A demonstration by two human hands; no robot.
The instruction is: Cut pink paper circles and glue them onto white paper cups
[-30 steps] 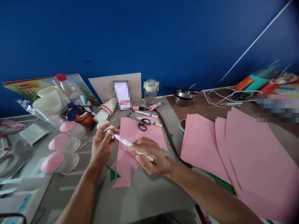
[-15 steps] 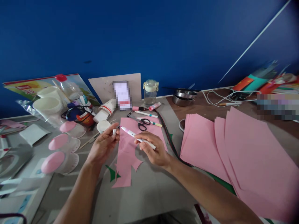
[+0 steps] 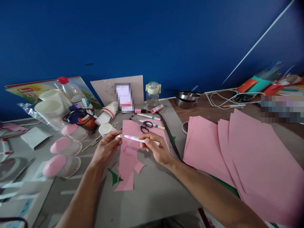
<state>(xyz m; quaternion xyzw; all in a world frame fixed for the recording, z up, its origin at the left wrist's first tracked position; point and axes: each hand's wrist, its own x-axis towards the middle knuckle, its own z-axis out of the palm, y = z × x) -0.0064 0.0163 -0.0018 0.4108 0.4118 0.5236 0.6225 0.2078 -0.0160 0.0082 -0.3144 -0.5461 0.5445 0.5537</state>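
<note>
- White slim marker with a pink front end (image 3: 133,138): we hold it pinched, fingers closed around its barrel, in our right hand (image 3: 155,147), nearly level above the cut pink paper sheet (image 3: 127,171).
- Small white cap (image 3: 119,136): we grip it between thumb and curled fingers of our left hand (image 3: 107,147), just beside the marker's tip; we cannot tell whether they touch.
- On the sheet, we note a drawn circle (image 3: 130,154) below the marker, and black-handled metal scissors (image 3: 143,124) lying beyond it.
</note>
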